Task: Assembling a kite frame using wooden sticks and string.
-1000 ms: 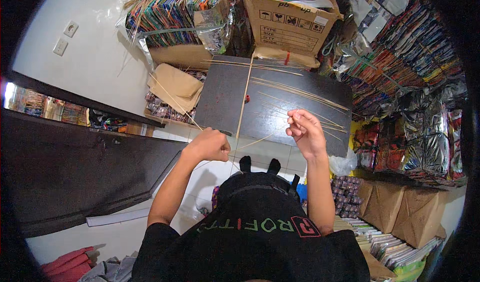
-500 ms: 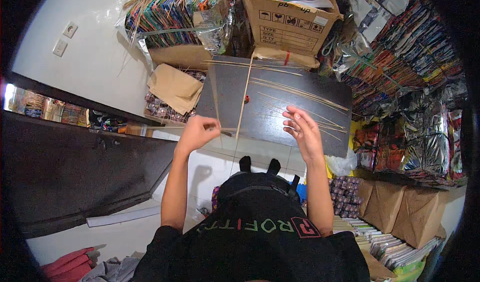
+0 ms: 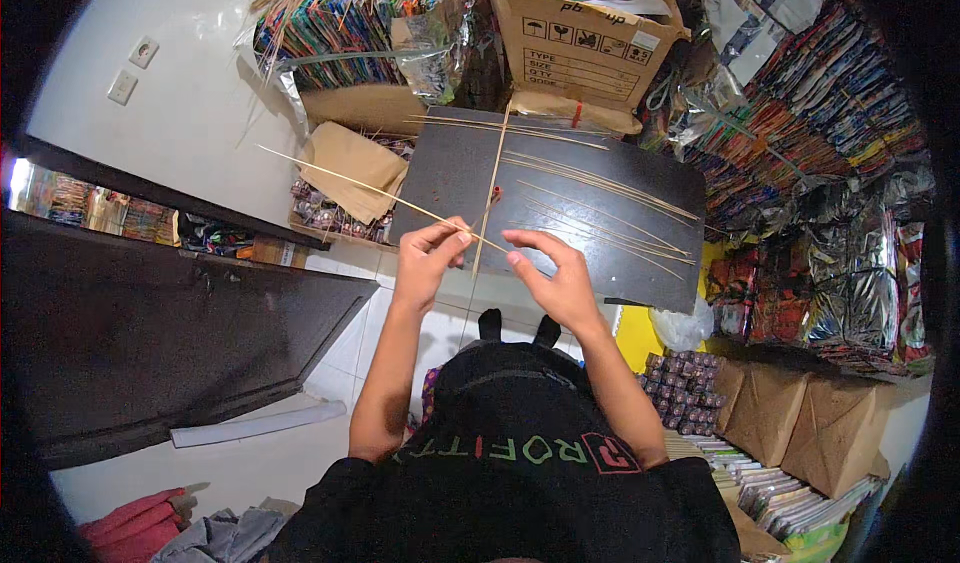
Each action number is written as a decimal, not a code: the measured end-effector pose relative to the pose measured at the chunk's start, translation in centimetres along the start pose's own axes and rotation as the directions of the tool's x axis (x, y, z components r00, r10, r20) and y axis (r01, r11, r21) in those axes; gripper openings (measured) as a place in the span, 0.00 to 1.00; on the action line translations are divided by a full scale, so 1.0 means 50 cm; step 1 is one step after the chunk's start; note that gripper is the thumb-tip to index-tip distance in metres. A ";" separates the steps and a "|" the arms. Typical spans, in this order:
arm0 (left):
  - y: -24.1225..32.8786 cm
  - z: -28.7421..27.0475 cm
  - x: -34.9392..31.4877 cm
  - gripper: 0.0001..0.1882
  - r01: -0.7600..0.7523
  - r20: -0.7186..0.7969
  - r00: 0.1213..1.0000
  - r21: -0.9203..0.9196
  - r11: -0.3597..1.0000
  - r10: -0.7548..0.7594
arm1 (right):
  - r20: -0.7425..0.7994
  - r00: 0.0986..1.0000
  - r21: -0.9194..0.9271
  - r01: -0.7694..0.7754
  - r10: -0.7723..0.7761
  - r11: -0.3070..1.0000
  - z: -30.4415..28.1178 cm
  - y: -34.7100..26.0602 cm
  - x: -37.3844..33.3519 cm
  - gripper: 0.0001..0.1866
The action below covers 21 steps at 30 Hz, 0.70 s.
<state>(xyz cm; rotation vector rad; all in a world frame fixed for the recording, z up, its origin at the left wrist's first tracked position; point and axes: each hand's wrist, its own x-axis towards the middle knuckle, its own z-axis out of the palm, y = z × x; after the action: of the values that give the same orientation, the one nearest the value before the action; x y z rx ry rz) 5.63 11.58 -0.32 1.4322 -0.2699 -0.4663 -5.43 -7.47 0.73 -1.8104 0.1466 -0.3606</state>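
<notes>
**Thin Stick (image 3: 380, 193) Held at the Near Edge of the Tabletop (image 3: 448, 163)**

All positions refer to the dark tabletop.

Wall, far left of the tabletop: two white socket plates (image 3: 143, 53) are mounted on the surface. A dark panel (image 3: 180, 333) stands below them.

Left side: brown paper (image 3: 350, 168) lies over a box of small packets, close beside the tabletop. Stacked colourful packets (image 3: 350, 38) stand beyond its far left corner.

Near left edge: the left hand (image 3: 428, 263) is over the tabletop, fingers clamped on the thin stick between thumb and forefinger. The stick slants from left of the tabletop, across the view of the brown paper, to a short end over the near edge.

Centre: a long pale strip (image 3: 494, 178) lies front to back across the tabletop and overhangs its near edge. A small red object (image 3: 497, 194) sits next to the strip; contact cannot be told. A cardboard box (image 3: 585, 68) stands beyond the tabletop.

Near edge, right of the strip: the right hand (image 3: 560, 281) has thumb and forefinger apart, around the short end of the stick. Whether they touch it cannot be told.

Right half: loose sticks (image 3: 600, 182) lie roughly lengthwise on the tabletop. A clear plastic bag (image 3: 685, 325) is near its right corner.
</notes>
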 end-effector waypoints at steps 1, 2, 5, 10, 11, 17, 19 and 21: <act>-0.003 0.003 -0.009 0.06 0.048 0.013 0.999 -0.053 0.997 -0.047 | 0.018 1.000 -0.013 0.012 -0.012 1.000 0.010 -0.016 0.004 0.15; -0.006 0.005 -0.016 0.07 0.095 0.029 0.995 -0.105 0.990 -0.092 | 0.037 0.999 -0.026 0.025 -0.024 0.999 0.020 -0.025 0.007 0.15; -0.014 0.023 -0.029 0.08 0.077 0.046 0.996 -0.121 0.990 -0.072 | 0.012 1.000 0.047 0.000 -0.001 0.999 0.043 -0.010 0.009 0.12; -0.016 0.024 -0.046 0.08 0.106 0.066 0.993 -0.104 0.989 -0.100 | -0.031 0.999 0.110 -0.024 0.027 0.994 0.058 -0.005 0.002 0.09; -0.016 0.026 -0.050 0.08 0.105 0.062 0.993 -0.107 0.989 -0.099 | -0.040 0.998 0.140 -0.043 0.049 0.989 0.060 -0.005 0.001 0.08; -0.020 0.026 -0.066 0.09 0.065 0.058 0.996 -0.083 0.994 -0.060 | -0.016 0.990 0.188 -0.132 0.138 0.973 0.064 0.000 -0.007 0.08; -0.024 0.020 -0.068 0.09 0.072 0.085 0.994 -0.053 0.996 -0.067 | -0.019 0.989 0.180 -0.141 0.147 0.973 0.066 -0.003 -0.011 0.08; -0.024 0.019 -0.071 0.09 0.082 0.076 0.994 -0.059 0.995 -0.078 | -0.023 0.987 0.173 -0.150 0.156 0.973 0.070 -0.005 -0.015 0.08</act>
<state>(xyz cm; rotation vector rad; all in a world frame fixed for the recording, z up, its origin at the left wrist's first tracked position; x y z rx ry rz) 1.90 12.32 -1.02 1.3700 -0.2557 -0.5896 -5.05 -3.97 0.07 -1.6128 0.2719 -0.2876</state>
